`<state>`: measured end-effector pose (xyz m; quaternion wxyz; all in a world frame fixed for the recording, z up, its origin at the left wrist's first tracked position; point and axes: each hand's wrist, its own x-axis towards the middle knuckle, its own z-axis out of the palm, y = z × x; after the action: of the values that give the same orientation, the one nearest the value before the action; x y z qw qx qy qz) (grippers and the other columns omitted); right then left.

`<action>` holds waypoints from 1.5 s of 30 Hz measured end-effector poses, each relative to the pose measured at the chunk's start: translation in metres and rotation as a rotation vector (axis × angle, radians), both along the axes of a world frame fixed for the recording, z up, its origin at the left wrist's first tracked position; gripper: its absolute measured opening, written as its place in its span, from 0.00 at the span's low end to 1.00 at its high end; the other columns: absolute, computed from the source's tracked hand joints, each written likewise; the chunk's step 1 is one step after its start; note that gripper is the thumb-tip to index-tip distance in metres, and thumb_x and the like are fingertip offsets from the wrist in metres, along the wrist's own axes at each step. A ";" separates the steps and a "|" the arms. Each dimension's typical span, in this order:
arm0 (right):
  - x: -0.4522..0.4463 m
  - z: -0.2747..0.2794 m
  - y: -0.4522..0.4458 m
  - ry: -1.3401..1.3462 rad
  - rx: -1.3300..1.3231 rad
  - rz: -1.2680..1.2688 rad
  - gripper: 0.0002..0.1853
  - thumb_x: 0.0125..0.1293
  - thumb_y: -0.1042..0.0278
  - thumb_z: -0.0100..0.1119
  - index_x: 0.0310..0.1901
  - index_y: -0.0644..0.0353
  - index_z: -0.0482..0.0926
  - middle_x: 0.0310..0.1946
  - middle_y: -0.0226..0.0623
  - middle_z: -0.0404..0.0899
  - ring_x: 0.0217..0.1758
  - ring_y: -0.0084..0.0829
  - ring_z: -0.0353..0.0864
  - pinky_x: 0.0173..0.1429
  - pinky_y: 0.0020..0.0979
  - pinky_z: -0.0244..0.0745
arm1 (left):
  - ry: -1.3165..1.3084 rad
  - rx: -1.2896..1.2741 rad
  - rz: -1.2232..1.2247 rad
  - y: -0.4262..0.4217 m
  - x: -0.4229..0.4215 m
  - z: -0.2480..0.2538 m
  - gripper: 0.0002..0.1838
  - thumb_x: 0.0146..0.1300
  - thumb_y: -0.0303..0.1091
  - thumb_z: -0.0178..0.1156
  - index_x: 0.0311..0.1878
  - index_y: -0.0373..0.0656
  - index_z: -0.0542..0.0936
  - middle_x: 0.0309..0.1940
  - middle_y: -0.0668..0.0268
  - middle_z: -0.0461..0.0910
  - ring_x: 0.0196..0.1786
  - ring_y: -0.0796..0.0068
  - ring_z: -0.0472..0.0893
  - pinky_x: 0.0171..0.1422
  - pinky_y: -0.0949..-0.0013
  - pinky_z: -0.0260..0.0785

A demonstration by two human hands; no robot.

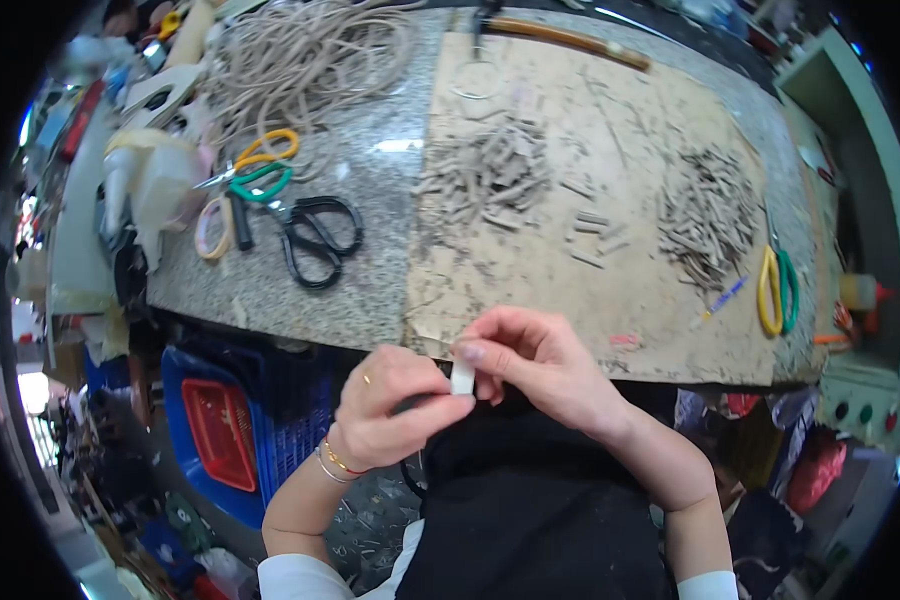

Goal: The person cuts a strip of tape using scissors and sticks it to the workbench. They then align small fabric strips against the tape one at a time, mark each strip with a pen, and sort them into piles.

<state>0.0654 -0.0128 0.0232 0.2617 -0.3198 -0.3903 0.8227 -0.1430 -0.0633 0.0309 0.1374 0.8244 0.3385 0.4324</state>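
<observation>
From my remote post, I see the left hand [395, 405] pinching a small white piece [462, 379] while the right hand [540, 362] grips its upper end (the thumb hides some of it). Both hold it by the near edge of the table [365, 310], above a black apron [540, 490]. Beyond, I make out a left heap [488, 175] and a right heap [708, 215] of short grey strips.

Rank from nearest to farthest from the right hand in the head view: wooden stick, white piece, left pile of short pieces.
1. White piece, touching the right hand.
2. Left pile, ahead on the tan board.
3. Wooden stick, beyond the pile.
</observation>
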 end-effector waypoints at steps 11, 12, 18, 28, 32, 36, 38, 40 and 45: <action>0.053 -0.006 -0.017 -0.018 0.022 -0.368 0.05 0.71 0.73 0.64 0.44 0.65 0.82 0.31 0.32 0.83 0.30 0.21 0.84 0.34 0.23 0.82 | -0.165 -0.358 -0.029 0.007 0.052 -0.014 0.16 0.49 0.24 0.75 0.43 0.37 0.82 0.39 0.54 0.84 0.36 0.62 0.85 0.42 0.68 0.78; 0.057 -0.002 -0.018 -0.029 -0.013 -0.358 0.05 0.70 0.75 0.64 0.44 0.65 0.82 0.32 0.33 0.83 0.32 0.22 0.86 0.37 0.24 0.83 | -0.210 -0.392 -0.004 0.007 0.054 -0.017 0.15 0.50 0.23 0.75 0.42 0.37 0.82 0.39 0.55 0.84 0.36 0.64 0.85 0.43 0.69 0.77; 0.069 -0.001 -0.040 -0.084 0.014 -0.308 0.05 0.73 0.75 0.61 0.46 0.64 0.76 0.35 0.32 0.83 0.36 0.21 0.87 0.41 0.24 0.84 | -0.634 -0.760 0.053 0.005 0.089 -0.025 0.15 0.61 0.13 0.64 0.47 0.37 0.74 0.39 0.61 0.80 0.40 0.77 0.81 0.47 0.73 0.75; 0.076 -0.007 -0.067 -0.096 0.041 -0.440 0.07 0.77 0.69 0.56 0.47 0.63 0.74 0.33 0.31 0.81 0.32 0.17 0.82 0.37 0.21 0.79 | -0.743 -0.827 0.059 0.005 0.126 -0.026 0.30 0.67 0.15 0.58 0.68 0.45 0.59 0.41 0.64 0.79 0.43 0.77 0.78 0.53 0.73 0.71; 0.078 -0.006 -0.070 -0.124 0.054 -0.395 0.08 0.78 0.68 0.55 0.46 0.64 0.73 0.32 0.32 0.82 0.30 0.17 0.82 0.36 0.21 0.79 | -0.715 -0.711 0.067 0.001 0.128 -0.030 0.21 0.69 0.17 0.55 0.61 0.44 0.64 0.41 0.62 0.77 0.41 0.76 0.76 0.52 0.70 0.69; 0.095 -0.001 -0.066 -0.435 0.421 -0.349 0.08 0.76 0.67 0.58 0.46 0.64 0.76 0.32 0.34 0.83 0.33 0.20 0.85 0.39 0.26 0.80 | -0.588 -0.608 -0.048 0.010 0.117 -0.032 0.08 0.68 0.17 0.58 0.48 0.37 0.74 0.44 0.62 0.75 0.42 0.79 0.75 0.50 0.74 0.69; 0.137 0.019 -0.049 -1.036 0.665 -0.672 0.06 0.72 0.69 0.59 0.45 0.61 0.79 0.33 0.39 0.83 0.36 0.31 0.87 0.43 0.33 0.81 | -0.554 -0.701 0.015 0.013 0.111 -0.022 0.08 0.64 0.14 0.60 0.43 0.35 0.77 0.46 0.63 0.73 0.41 0.80 0.75 0.50 0.76 0.69; 0.206 0.024 -0.017 -1.447 0.561 -0.782 0.10 0.72 0.67 0.59 0.49 0.62 0.79 0.43 0.48 0.85 0.45 0.47 0.86 0.47 0.41 0.78 | -0.467 -0.717 0.041 0.023 0.101 -0.016 0.10 0.62 0.12 0.61 0.44 0.34 0.77 0.48 0.63 0.72 0.41 0.81 0.75 0.49 0.76 0.69; 0.296 -0.019 0.005 -1.927 0.889 -0.463 0.26 0.62 0.67 0.67 0.57 0.73 0.73 0.46 0.61 0.79 0.52 0.58 0.80 0.58 0.50 0.76 | -0.455 -0.876 0.004 0.033 0.078 -0.013 0.16 0.61 0.12 0.63 0.51 0.33 0.80 0.54 0.64 0.71 0.45 0.81 0.79 0.50 0.76 0.74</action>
<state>0.3618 -0.0078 0.0042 0.0866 -0.7736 -0.6250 -0.0584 -0.0649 -0.0305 0.0184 0.5407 0.5732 0.4513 0.4188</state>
